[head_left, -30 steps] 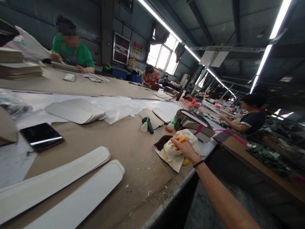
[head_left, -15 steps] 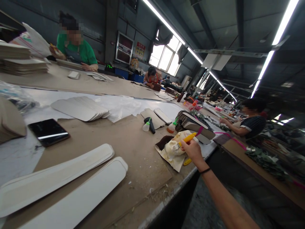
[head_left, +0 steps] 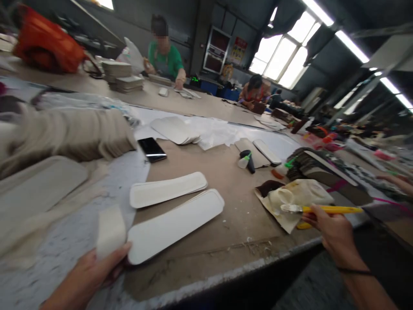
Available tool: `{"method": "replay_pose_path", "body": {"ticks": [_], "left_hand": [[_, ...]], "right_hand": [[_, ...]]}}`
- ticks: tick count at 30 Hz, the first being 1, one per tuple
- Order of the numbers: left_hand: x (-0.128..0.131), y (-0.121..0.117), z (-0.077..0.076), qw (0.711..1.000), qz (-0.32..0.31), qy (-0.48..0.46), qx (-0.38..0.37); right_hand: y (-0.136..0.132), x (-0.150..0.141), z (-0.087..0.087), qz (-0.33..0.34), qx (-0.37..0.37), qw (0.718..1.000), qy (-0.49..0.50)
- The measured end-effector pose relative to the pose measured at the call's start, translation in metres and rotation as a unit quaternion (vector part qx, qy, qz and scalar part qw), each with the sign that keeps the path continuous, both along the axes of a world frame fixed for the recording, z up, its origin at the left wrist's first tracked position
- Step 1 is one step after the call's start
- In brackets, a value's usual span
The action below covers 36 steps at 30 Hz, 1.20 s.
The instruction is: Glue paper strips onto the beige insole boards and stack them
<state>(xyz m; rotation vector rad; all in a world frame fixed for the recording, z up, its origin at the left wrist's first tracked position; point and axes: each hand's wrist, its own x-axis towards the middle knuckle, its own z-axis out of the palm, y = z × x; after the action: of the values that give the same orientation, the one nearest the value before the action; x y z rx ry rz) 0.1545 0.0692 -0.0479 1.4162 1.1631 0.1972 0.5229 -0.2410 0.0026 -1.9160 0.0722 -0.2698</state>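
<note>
My right hand (head_left: pixel 335 232) is closed around a yellow-handled brush (head_left: pixel 332 210). Its white-coated tip lies over a paste-smeared cream wrapping (head_left: pixel 306 191) near the table edge. Under the brush, part of another yellow handle (head_left: pixel 303 225) shows. At lower left, my left hand (head_left: pixel 97 269) pinches a short cream strip (head_left: pixel 111 230) between thumb and fingers. The strip stands up from the hand, just left of two long white rounded panels, the upper panel (head_left: pixel 169 188) and the lower panel (head_left: pixel 177 226).
A black phone (head_left: pixel 151 150) lies beyond the panels. Farther right are a small green-tipped bottle (head_left: pixel 244 161) and a bottle of orange liquid (head_left: pixel 280 172). A row of beige pieces (head_left: pixel 71 133) fills the left side. A person in green (head_left: pixel 164 58) works across the table.
The view has turned left. My left hand has come into view with the cream strip. The brush now lies nearly level, its tip pointing left; my right hand still holds it.
</note>
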Motion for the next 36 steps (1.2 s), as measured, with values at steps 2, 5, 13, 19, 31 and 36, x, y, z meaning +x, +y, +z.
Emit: {"method": "replay_pose_path", "body": {"ticks": [2,5,13,19,31,36], "left_hand": [[-0.010,0.002,0.004,0.997,0.006,-0.040,-0.064],[-0.011,0.004,0.010,0.994,-0.004,-0.074,-0.084],[-0.010,0.007,0.004,0.992,-0.052,-0.086,-0.075],[-0.012,0.008,0.004,0.990,-0.049,-0.102,-0.083],[-0.014,0.008,-0.004,0.995,-0.055,-0.074,-0.039],[-0.018,0.006,-0.018,0.997,-0.051,-0.060,-0.011]], "right_hand": [[0.027,-0.032,-0.005,0.051,0.055,0.996,0.052],[0.080,-0.103,-0.010,0.224,0.109,0.960,0.130],[0.192,-0.218,-0.019,0.482,0.099,0.854,0.169],[0.191,-0.218,-0.017,0.470,0.066,0.874,0.103],[0.190,-0.192,-0.029,0.453,-0.052,0.890,0.018],[0.175,-0.163,-0.024,0.379,-0.156,0.907,-0.095]]}}
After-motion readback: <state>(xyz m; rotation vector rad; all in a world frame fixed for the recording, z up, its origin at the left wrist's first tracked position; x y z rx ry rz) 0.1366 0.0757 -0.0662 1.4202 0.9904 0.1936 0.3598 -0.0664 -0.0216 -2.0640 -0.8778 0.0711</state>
